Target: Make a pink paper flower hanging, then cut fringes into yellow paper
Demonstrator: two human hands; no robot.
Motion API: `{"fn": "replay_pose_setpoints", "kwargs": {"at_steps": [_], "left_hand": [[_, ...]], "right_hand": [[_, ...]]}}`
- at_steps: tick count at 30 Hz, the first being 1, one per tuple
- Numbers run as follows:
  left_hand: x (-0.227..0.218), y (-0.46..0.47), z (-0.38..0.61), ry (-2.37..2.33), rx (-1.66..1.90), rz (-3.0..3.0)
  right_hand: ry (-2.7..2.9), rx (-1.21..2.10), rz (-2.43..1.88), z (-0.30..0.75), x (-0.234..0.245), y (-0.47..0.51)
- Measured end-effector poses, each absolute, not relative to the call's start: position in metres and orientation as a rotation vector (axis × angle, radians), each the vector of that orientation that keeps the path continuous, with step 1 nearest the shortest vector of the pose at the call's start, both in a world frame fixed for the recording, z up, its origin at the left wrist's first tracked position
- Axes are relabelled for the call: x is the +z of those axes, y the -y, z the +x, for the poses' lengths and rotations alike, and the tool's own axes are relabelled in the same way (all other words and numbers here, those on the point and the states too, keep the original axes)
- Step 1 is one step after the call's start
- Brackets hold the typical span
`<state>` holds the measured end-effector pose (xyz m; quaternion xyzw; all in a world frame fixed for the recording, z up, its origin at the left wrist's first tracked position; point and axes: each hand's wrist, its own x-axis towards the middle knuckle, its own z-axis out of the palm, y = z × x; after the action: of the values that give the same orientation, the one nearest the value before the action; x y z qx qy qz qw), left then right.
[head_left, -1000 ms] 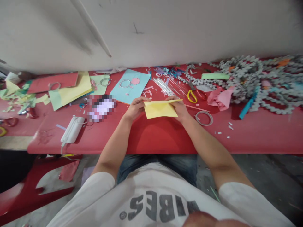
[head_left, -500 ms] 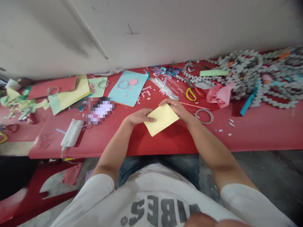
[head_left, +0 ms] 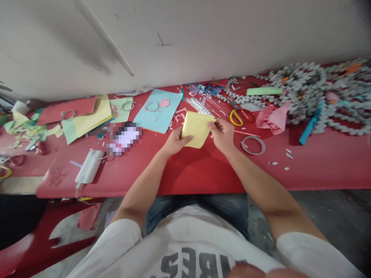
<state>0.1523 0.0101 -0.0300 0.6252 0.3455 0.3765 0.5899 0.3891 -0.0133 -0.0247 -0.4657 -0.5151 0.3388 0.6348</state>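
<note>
The left hand pinches the left edge of a pale-yellow four-sided paper sheet, thumb on the face. The sheet is between the hands, over the red-covered bench; its long axis is indeterminate. The right hand grips the upper-right corner, fingers curled; neither hand is nearer.

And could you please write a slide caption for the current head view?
A left hand and right hand hold yellow paper above a red table, with scissors lying beyond.

Yellow paper straighter than half a second ago, thumb of the right hand now over its front.
</note>
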Motion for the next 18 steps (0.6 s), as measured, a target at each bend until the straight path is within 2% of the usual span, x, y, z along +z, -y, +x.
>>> {"fn": "replay_pose_setpoints", "kwargs": {"at_steps": [6, 18], "left_hand": [[-0.023, 0.007, 0.169, -0.919, 1.366, 1.535], [-0.015, 0.019, 0.162, -1.063, 1.431, 1.727]], "right_hand": [[1.234, 0.702, -1.12, 0.383, -0.021, 0.026], [1.201, 0.576, -1.162, 0.373, -0.005, 0.043]]}}
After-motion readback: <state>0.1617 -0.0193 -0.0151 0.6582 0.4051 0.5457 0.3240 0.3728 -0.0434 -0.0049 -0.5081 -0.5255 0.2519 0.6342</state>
